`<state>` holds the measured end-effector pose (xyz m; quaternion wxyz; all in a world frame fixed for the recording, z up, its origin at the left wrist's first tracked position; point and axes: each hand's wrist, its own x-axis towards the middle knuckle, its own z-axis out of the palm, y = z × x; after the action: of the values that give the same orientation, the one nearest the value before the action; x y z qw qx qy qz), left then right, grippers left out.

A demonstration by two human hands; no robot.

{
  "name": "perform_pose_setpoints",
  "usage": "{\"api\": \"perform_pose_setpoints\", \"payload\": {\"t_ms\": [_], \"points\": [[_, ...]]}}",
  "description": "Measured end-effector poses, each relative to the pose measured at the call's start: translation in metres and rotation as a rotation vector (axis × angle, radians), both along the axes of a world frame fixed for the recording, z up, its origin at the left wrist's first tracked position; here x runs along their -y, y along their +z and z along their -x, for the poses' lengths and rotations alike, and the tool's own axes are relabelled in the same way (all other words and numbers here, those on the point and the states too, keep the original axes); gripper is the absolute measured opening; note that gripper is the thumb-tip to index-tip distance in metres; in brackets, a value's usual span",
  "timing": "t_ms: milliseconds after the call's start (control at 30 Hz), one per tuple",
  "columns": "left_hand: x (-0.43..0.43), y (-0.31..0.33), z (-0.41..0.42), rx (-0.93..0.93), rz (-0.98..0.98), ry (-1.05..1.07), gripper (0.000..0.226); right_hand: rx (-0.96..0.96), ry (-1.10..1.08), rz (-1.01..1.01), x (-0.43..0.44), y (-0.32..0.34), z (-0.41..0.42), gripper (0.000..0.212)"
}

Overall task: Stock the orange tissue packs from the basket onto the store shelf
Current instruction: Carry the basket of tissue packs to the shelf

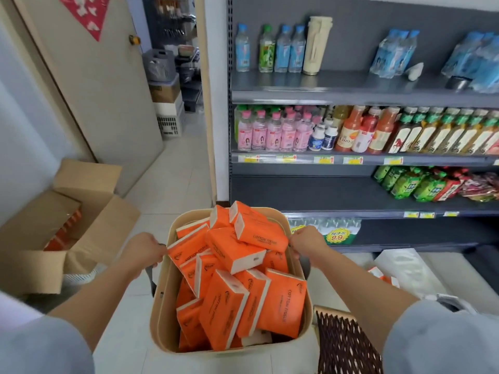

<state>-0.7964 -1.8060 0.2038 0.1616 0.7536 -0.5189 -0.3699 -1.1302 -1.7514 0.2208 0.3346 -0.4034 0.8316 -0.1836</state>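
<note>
A beige basket (162,314) hangs in front of me, heaped with several orange tissue packs (237,252). My left hand (144,251) grips the basket's dark handle at its left rim. My right hand (306,242) grips the handle at the right rim. The grey store shelf (324,193) stands ahead and to the right. Its third board down is bare on the left half, just beyond the basket.
Upper boards hold water and drink bottles (272,130); green drink packs (410,183) fill the right of the bare board. An open cardboard box (67,225) with more orange packs sits on the floor at left. A dark lattice basket (348,346) is at lower right. A doorway (175,76) opens behind.
</note>
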Motion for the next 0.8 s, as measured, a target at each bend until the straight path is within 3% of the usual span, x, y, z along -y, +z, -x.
{"api": "perform_pose_setpoints", "payload": {"t_ms": [400, 800], "points": [[0.103, -0.027, 0.082, 0.043, -0.067, 0.105, 0.021, 0.028, 0.091, -0.069, 0.137, -0.027, 0.08, 0.018], [0.177, -0.065, 0.101, 0.047, -0.197, 0.19, 0.016, 0.06, 0.166, -0.191, 0.242, -0.064, 0.102, 0.02]]}}
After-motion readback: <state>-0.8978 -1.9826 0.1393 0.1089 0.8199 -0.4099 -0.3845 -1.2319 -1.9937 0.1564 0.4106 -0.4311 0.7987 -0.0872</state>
